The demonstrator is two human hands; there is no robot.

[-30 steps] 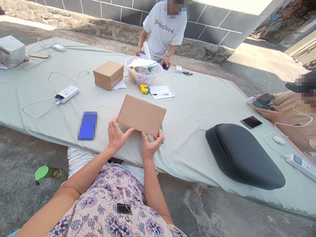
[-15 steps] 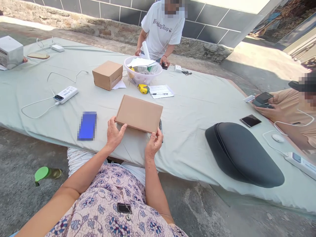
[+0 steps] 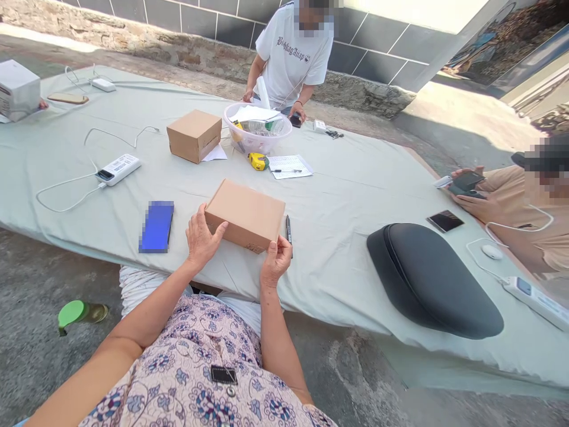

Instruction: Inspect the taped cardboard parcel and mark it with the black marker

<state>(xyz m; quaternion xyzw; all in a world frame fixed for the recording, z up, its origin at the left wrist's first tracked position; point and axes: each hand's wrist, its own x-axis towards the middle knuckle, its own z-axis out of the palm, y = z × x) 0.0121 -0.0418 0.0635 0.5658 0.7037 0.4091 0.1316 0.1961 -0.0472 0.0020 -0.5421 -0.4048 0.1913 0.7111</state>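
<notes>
Between my hands is a closed brown cardboard box (image 3: 246, 212), at the near side of the cloth-covered table (image 3: 338, 207). My left hand (image 3: 203, 236) grips its left end, with the thumb on the front face and the fingers at the left side. At the front right corner, my right hand (image 3: 275, 261) has its thumb and fingers closed on the box. A black marker pen (image 3: 288, 228) lies just right of the box, partly behind my right hand. To the left of my left hand lies a phone with a blue, blurred-out screen (image 3: 156, 227).
A second cardboard box (image 3: 194, 136), a pale basket (image 3: 258, 142), a yellow tape measure (image 3: 258, 161) and a written sheet (image 3: 291, 166) are farther back. A black padded seat (image 3: 433, 279) is at right, a power strip (image 3: 118, 170) at left. Two people handle devices across the table.
The box has tilted and come slightly down and left in my hands, so its front face with a printed mark now shows. More of the marker pen is visible.
</notes>
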